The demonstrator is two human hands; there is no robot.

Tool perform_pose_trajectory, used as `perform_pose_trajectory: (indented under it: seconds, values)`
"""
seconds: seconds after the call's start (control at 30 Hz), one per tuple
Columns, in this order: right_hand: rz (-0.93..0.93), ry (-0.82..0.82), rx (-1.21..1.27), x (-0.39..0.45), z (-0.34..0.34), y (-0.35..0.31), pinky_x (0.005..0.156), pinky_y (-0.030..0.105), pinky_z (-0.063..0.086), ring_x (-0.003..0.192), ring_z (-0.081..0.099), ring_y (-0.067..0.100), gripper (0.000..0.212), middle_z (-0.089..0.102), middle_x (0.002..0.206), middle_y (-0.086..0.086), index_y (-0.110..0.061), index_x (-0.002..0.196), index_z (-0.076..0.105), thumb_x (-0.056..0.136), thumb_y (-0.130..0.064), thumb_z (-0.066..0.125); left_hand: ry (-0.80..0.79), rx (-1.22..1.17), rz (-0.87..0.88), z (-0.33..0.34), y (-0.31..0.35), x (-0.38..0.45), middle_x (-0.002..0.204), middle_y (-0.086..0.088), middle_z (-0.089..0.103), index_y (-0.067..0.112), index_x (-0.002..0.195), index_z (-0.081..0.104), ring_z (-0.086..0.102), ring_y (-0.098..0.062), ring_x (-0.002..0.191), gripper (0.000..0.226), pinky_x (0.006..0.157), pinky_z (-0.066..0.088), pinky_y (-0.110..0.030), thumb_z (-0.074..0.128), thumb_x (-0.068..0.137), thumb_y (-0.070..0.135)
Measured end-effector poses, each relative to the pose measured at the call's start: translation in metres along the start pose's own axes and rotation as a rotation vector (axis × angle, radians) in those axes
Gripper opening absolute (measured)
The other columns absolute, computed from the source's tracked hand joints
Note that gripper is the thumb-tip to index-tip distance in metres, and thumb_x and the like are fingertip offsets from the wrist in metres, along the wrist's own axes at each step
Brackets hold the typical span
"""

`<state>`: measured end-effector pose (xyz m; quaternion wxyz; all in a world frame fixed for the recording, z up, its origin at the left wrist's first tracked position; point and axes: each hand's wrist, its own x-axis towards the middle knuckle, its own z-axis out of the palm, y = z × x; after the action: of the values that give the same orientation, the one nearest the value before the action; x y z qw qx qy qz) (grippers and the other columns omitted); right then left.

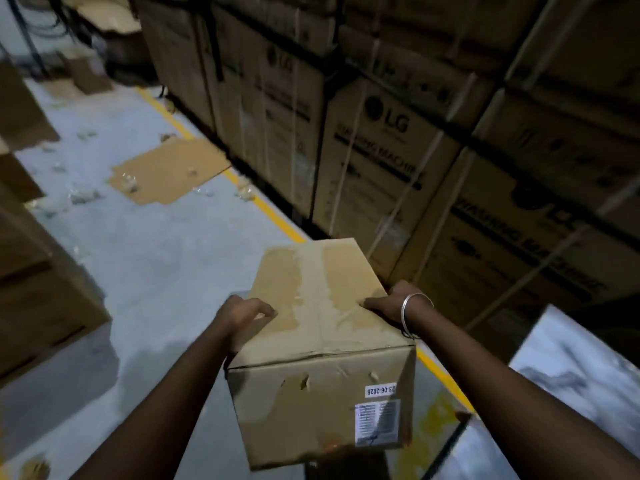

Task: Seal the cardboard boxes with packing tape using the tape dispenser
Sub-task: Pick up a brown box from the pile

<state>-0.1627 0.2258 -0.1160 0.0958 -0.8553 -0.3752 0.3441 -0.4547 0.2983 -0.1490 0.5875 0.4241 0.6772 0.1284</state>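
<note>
One taped brown cardboard box (322, 341) sits near centre, held between two hands: the left hand (242, 320) curls its fingers over the left edge, the right hand (391, 304) grips the right edge beside stacked printed cartons (381, 150).
</note>
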Motion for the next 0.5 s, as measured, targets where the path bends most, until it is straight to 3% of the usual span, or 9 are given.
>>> perform_pose_trajectory:
  seconds: [0.07,0.2,0.37,0.5]
  values:
    - [0.003,0.11,0.033,-0.031,-0.036,0.006,0.065,0.031,0.043,0.084,0.059,0.027,0.057,0.06,0.088,0.004,-0.013,0.092,0.057,0.073,-0.062,0.081,-0.023,0.026,0.1,0.007,0.031,-0.023,0.079,-0.015,0.066,-0.004,0.084,0.066,0.062,-0.028,0.061,0.033,0.052,0.042,-0.025,0.084,0.066,0.017]
    - [0.012,0.3,0.093,-0.078,-0.099,0.032,0.054,0.03,0.038,0.075,0.058,0.025,0.056,0.058,0.079,0.005,-0.013,0.085,0.058,0.073,-0.064,0.08,-0.085,0.051,0.246,0.037,0.087,-0.064,0.088,-0.02,0.073,-0.003,0.093,0.071,0.071,-0.037,0.076,0.047,0.064,0.051,-0.037,0.087,0.055,0.021]
    - [0.047,0.437,0.229,-0.135,-0.161,0.099,0.049,0.028,0.034,0.061,0.054,0.022,0.053,0.057,0.07,0.005,-0.011,0.078,0.06,0.075,-0.061,0.08,-0.155,0.058,0.403,0.102,0.128,-0.13,0.088,-0.019,0.074,0.0,0.09,0.073,0.07,-0.037,0.078,0.054,0.066,0.051,-0.038,0.089,0.045,0.023]
    - [0.089,0.528,0.312,-0.18,-0.187,0.184,0.051,0.028,0.038,0.069,0.061,0.023,0.049,0.066,0.08,0.007,-0.011,0.083,0.067,0.077,-0.058,0.079,-0.225,0.078,0.506,0.179,0.132,-0.188,0.079,-0.018,0.071,-0.003,0.089,0.071,0.064,-0.031,0.063,0.032,0.059,0.049,-0.032,0.086,0.064,0.008]
